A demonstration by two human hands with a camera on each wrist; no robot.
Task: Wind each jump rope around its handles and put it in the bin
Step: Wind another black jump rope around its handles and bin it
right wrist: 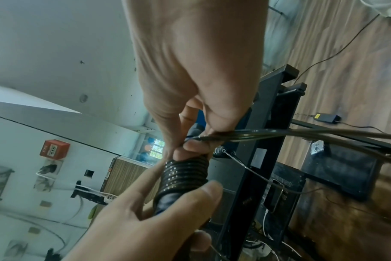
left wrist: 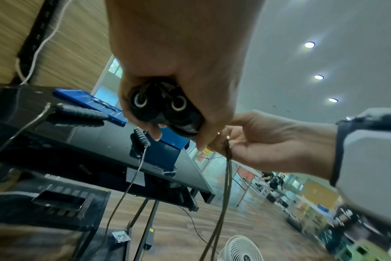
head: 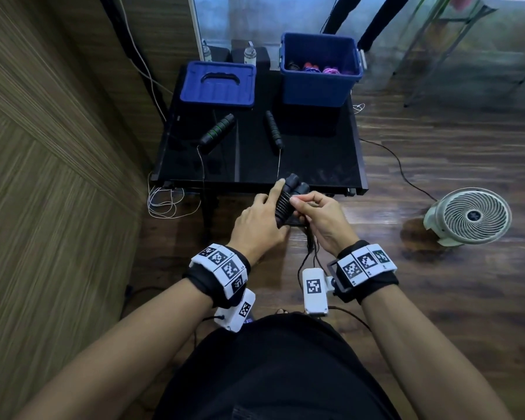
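Both hands work just off the worktop's (head: 315,165) near edge, so the front strip of the worktop lies open ahead of them. Between them and the bin (head: 319,83) at the far right corner lies one black handle (head: 274,132), its thin rope (head: 279,165) trailing to the near edge. A green-ringed handle (head: 217,133) lies left of centre, before the blue lid (head: 218,84) at the far left corner. The bin's mouth is open from above; two bottles (head: 249,53) stand behind the lid.
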